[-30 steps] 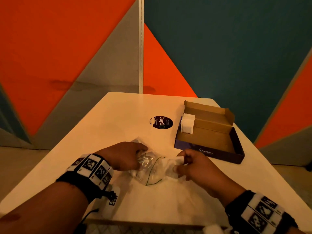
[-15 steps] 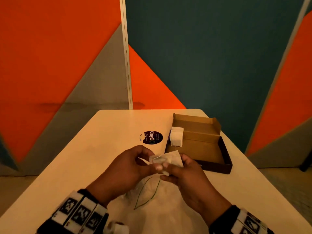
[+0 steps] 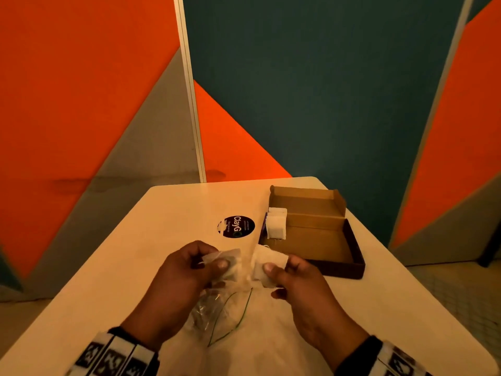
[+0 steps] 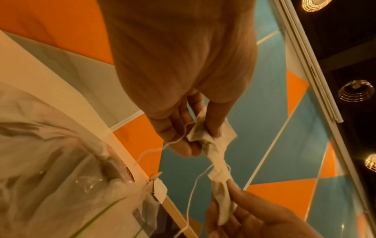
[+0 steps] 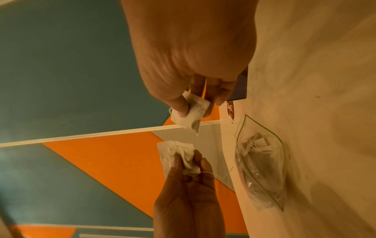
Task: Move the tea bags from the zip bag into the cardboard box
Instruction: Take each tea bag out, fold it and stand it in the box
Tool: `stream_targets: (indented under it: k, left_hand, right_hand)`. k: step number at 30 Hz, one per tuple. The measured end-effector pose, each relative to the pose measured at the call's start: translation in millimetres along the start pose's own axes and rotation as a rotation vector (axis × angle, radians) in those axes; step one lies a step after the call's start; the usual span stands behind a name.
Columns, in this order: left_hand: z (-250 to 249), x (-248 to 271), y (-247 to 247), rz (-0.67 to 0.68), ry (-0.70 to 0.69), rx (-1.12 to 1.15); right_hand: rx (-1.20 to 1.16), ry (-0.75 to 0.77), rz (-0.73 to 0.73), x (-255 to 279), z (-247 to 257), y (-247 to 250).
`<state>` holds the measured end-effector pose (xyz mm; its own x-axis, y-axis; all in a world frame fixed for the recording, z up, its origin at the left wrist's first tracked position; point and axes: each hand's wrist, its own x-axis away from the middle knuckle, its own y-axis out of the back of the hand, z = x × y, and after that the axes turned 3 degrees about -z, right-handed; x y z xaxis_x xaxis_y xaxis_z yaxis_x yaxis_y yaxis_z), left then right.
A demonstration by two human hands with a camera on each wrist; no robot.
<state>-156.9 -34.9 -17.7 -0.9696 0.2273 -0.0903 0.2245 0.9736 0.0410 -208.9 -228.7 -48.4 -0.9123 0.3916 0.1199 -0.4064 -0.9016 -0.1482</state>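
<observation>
Both hands hover above the table, in front of the cardboard box [image 3: 320,242]. My left hand [image 3: 214,263] pinches one white tea bag [image 3: 233,260] between thumb and fingers. My right hand [image 3: 279,265] pinches a second tea bag [image 3: 267,257], a small gap apart from the first. Thin strings trail from the tea bags [image 4: 207,135] in the left wrist view. The clear zip bag [image 3: 214,313] with a green seal lies on the table below the hands, with more tea bags [image 5: 258,145] inside. Two or three tea bags [image 3: 276,226] stand at the box's left end.
The box lies open with its flap [image 3: 306,198] up, on the right part of the beige table [image 3: 162,240]. A round black sticker [image 3: 238,226] sits left of the box. Orange, grey and teal wall panels stand close behind the table.
Both hands rose from the zip bag on the table with tea bags. They came together, then drew apart, each holding one tea bag. The zip bag stayed on the table.
</observation>
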Motion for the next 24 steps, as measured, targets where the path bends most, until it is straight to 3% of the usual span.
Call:
stream_targets:
  k: [5,10,17,24]
  left_hand:
    - [-1,10,-13,0.126,0.023,-0.088]
    - [-7,9,-21,0.063,-0.029,-0.249]
    - [-10,3,-14,0.156,0.011,-0.419]
    - [-1,-1,3,0.193,0.018,-0.429]
  right_hand:
    - [0.001,0.009,0.045,1,-3,-6]
    - [-0.035,0.002,0.121,6,-4,-11]
    - [0.030,0.018,0.076,7,-4,-16]
    - [0.091,0.058,0.048,8,2,-11]
